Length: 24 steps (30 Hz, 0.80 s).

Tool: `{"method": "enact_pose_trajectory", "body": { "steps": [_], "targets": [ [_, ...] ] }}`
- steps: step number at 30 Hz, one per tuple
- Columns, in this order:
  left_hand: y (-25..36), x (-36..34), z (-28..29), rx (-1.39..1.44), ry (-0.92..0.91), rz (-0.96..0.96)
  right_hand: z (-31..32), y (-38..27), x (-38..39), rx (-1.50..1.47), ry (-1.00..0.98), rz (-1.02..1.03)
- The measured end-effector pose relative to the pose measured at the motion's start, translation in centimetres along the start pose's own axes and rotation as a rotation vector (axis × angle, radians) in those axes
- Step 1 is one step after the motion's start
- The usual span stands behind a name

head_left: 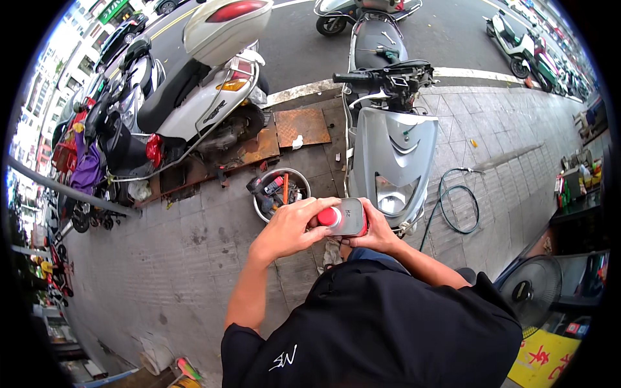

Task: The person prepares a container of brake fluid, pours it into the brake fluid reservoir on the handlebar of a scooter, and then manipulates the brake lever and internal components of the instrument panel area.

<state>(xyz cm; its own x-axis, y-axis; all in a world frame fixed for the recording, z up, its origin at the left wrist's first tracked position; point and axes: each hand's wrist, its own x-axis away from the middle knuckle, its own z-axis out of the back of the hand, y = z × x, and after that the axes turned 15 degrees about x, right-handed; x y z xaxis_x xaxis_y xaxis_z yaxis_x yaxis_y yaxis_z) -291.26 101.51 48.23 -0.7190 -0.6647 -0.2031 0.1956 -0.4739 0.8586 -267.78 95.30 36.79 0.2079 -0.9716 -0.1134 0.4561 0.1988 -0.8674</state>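
A small red and grey metal can (350, 216) with a red cap (328, 217) is held up in front of my body. My left hand (291, 229) has its fingers closed around the cap. My right hand (378, 229) grips the can's right side. Beyond my hands stands a silver scooter (388, 149) with exposed parts at its handlebar and loose tools on its seat. A metal basin of tools (264, 212) sits on the pavement just behind my left hand.
A parked white scooter (207, 119) stands at the left beside rusty plates (302, 127) and a grey pole (77, 191). A coiled hose (459, 223) lies at the right. A fan (530, 291) and cluttered shelves (576, 184) line the right edge. The road runs beyond the curb.
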Motion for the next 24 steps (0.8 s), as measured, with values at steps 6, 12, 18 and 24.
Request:
{"method": "enact_pose_trajectory", "body": {
  "steps": [6,12,18,24],
  "targets": [
    [-0.5,-5.4,1.0,-0.127,0.017,0.207,1.5,1.8,-3.3,-0.01,0.101,0.037],
    [-2.5,-11.2,1.7,0.079,-0.034,0.062,4.3,3.2,-5.9,0.021,0.229,-0.005],
    [-3.9,-16.6,1.9,0.08,-0.21,-0.036,6.4,4.2,-6.2,0.161,0.398,-0.044],
    [-5.4,-22.4,0.4,0.279,-0.178,0.009,6.9,4.9,-6.1,0.039,0.586,-0.179]
  ]
}}
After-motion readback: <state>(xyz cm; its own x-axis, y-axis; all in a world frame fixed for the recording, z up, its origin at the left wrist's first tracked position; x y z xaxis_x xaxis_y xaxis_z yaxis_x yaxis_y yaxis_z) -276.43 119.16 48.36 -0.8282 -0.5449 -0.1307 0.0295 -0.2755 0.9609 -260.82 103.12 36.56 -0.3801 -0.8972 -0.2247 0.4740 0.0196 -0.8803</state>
